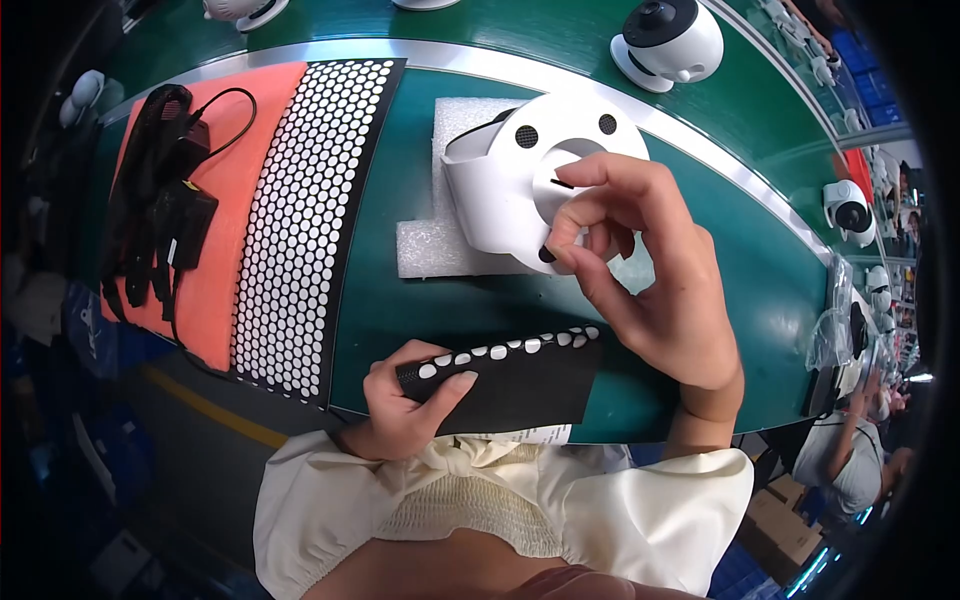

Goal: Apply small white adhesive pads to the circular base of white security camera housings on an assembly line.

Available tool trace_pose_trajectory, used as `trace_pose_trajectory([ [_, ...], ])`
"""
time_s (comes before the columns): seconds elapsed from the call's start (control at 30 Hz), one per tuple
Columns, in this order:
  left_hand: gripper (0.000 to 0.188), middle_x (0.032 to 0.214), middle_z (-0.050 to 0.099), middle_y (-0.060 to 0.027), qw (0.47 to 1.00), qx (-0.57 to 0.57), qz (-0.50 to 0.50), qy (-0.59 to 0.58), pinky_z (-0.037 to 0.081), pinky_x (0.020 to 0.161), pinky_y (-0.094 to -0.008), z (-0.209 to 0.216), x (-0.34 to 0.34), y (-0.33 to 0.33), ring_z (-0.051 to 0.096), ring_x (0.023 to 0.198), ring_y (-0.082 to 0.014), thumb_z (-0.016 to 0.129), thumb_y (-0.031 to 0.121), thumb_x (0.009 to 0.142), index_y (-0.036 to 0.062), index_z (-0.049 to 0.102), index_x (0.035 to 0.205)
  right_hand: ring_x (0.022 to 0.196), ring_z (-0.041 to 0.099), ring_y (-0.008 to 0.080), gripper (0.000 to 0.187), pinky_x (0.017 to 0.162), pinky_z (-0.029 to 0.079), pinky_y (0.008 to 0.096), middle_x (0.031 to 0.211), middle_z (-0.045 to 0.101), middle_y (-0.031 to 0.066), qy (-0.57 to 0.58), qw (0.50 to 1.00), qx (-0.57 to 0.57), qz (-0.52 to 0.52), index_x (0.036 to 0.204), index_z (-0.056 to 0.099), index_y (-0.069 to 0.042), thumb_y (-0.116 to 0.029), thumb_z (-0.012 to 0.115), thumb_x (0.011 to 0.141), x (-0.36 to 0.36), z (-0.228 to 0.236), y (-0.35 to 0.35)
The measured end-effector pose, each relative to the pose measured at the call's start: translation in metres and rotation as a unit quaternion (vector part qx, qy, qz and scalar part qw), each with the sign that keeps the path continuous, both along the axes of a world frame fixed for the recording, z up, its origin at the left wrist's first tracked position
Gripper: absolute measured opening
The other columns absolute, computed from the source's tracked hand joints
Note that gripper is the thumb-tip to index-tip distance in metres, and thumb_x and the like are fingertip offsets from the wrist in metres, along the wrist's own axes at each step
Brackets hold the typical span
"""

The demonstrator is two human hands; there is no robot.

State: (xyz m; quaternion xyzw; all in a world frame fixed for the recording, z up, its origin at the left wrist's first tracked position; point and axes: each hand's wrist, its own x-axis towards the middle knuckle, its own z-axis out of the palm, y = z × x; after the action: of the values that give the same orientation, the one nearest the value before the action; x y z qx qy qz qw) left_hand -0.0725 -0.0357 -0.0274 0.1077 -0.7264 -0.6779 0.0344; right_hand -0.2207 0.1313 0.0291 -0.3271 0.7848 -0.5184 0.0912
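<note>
My left hand (405, 398) grips the left end of a black sheet (520, 385) that carries a row of small white round stickers along its upper edge. It lies at the near edge of the green table (420, 300). My right hand (650, 270) is raised over a white round device shell (520, 175), thumb and forefinger pinched together at its underside; whether a sticker is between them I cannot tell. The shell rests tilted on a white foam pad (440, 235).
A large black sheet of white dots (305, 210) lies to the left, beside an orange mat (235, 180) with a black cabled adapter (160, 200). White camera units (668, 42) stand on the conveyor behind. Another person (850, 460) works at the right.
</note>
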Motion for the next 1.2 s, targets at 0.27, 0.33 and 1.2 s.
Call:
trace_pose_trajectory([
  [0.27, 0.013, 0.059, 0.056, -0.0010, 1.000, 0.003, 0.008, -0.004, 0.040, 0.050, -0.0171, 0.001, -0.001, 0.002, 0.048, 0.054, -0.0024, 0.065, 0.003, 0.071, -0.0023, 0.055, 0.076, 0.056, 0.041, 0.0055, 0.041, 0.051, 0.032, 0.0178, 0.063, 0.046, -0.0013, 0.062, 0.991, 0.057, -0.107, 0.097, 0.042, -0.003, 0.004, 0.067, 0.065, 0.008, -0.003, 0.001],
  [0.33, 0.013, 0.059, 0.056, -0.0005, 1.000, 0.006, 0.012, -0.021, 0.039, 0.050, -0.0172, 0.002, -0.001, 0.001, 0.048, 0.054, -0.0024, 0.065, 0.003, 0.071, -0.0022, 0.055, 0.076, 0.054, 0.039, 0.0049, 0.043, 0.048, 0.030, 0.0181, 0.061, 0.044, -0.0015, 0.016, 0.993, 0.044, -0.108, 0.096, 0.042, -0.003, 0.001, 0.070, 0.064, 0.000, -0.001, 0.007],
  [1.2, 0.012, 0.061, 0.055, -0.0010, 1.000, 0.007, 0.005, -0.003, 0.039, 0.051, -0.0176, 0.002, 0.001, 0.001, 0.047, 0.055, -0.0034, 0.064, 0.002, 0.071, -0.0026, 0.054, 0.077, 0.043, 0.044, 0.0047, 0.009, 0.039, 0.032, 0.0169, 0.056, 0.054, 0.0011, 0.054, 0.993, -0.044, -0.092, 0.081, 0.061, 0.002, 0.004, 0.060, 0.072, 0.001, -0.028, 0.036],
])
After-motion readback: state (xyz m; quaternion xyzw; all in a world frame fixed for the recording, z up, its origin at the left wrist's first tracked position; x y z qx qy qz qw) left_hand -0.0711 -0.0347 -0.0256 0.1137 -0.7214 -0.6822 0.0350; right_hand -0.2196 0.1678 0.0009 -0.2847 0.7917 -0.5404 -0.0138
